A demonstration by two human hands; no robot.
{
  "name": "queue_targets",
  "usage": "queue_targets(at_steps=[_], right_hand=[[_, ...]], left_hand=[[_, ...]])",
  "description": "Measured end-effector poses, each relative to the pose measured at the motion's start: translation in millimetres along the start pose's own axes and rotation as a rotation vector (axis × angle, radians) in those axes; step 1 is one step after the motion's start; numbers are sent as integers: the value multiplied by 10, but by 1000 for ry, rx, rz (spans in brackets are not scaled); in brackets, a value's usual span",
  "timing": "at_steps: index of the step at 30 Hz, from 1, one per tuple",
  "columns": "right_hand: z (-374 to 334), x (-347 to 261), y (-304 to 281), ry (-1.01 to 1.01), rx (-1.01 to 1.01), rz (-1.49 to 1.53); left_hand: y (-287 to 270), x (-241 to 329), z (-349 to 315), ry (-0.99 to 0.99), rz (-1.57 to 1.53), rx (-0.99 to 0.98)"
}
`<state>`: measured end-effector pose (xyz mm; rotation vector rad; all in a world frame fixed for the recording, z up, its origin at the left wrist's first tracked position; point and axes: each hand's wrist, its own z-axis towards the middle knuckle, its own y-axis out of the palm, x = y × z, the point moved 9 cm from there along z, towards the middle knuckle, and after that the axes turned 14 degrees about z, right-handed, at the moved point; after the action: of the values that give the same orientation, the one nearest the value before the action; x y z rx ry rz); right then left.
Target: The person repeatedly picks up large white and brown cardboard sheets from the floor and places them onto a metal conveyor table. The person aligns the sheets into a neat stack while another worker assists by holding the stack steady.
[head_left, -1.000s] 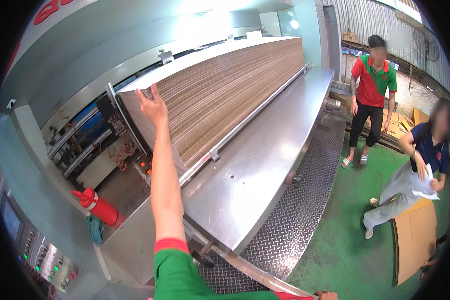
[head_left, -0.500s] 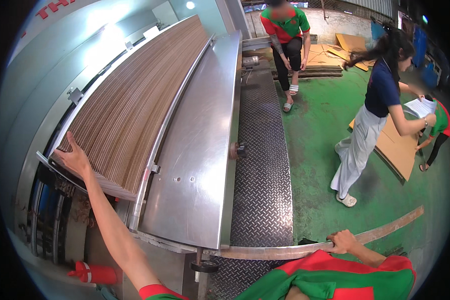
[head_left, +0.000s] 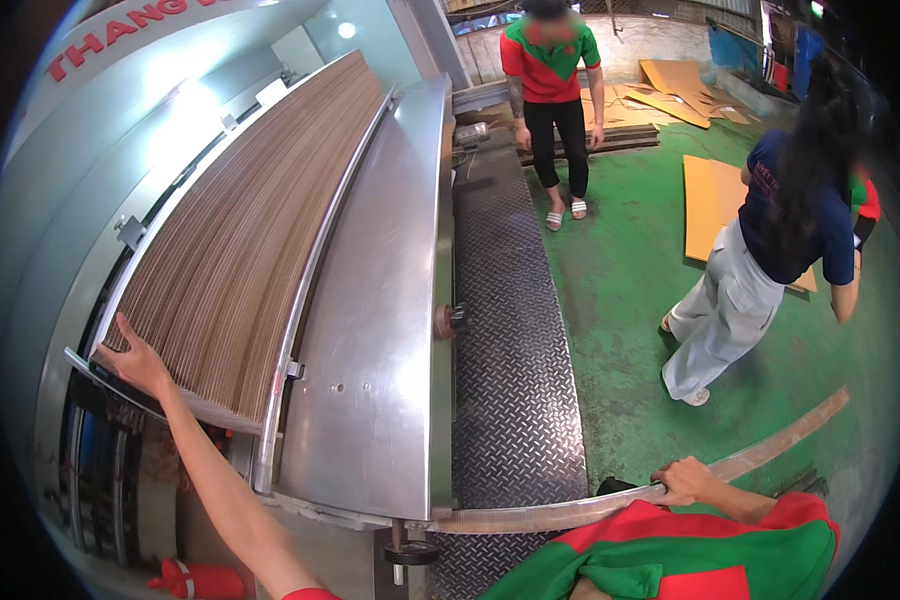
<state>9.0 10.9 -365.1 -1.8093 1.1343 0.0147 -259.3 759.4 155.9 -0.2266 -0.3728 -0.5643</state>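
A long row of corrugated cardboard sheets [head_left: 240, 240] stands on edge in the machine's feed bed, ribbed edges facing up. My left hand [head_left: 138, 364] lies against the near left corner of the row, thumb and fingers spread. In front of me, a long, narrow brownish strip [head_left: 770, 447] runs from the machine's near corner out to the right; I cannot tell whether it is a rail or the edge of a sheet. My right hand [head_left: 684, 482] is curled over this strip.
Right of the row is a sloping steel plate [head_left: 370, 330], with a black handwheel [head_left: 411, 553] below. A patterned metal walkway [head_left: 510, 330] runs alongside. One person [head_left: 555, 90] stands at its far end; another in navy [head_left: 795, 210] is on the green floor. Cardboard lies behind.
My view has shifted slightly; both hands keep their places. The person at the far end has straightened up from bending. The person in navy has turned away and moved right.
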Motion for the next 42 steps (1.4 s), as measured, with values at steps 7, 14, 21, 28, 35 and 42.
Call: queue_targets(at_steps=[7,14,21,28,35,42], right_hand=[[7,42,9,-33,43,32],[20,106,26,5,27,56],[-24,16,-73,2,26,61],[-27,20,-91,-9,76,71],[-9,21,-102,-33,132,57],[8,104,-50,-15,164,81]], left_hand=[[-35,-7,-116,43,-36,69],[-46,-27,-163,56,-17,94],[8,-101,-144,-23,11,-12],[-273,213,-497,90,-101,146],[-382,347,-707,237,-116,162],[-143,-5,-688,22,-128,27]])
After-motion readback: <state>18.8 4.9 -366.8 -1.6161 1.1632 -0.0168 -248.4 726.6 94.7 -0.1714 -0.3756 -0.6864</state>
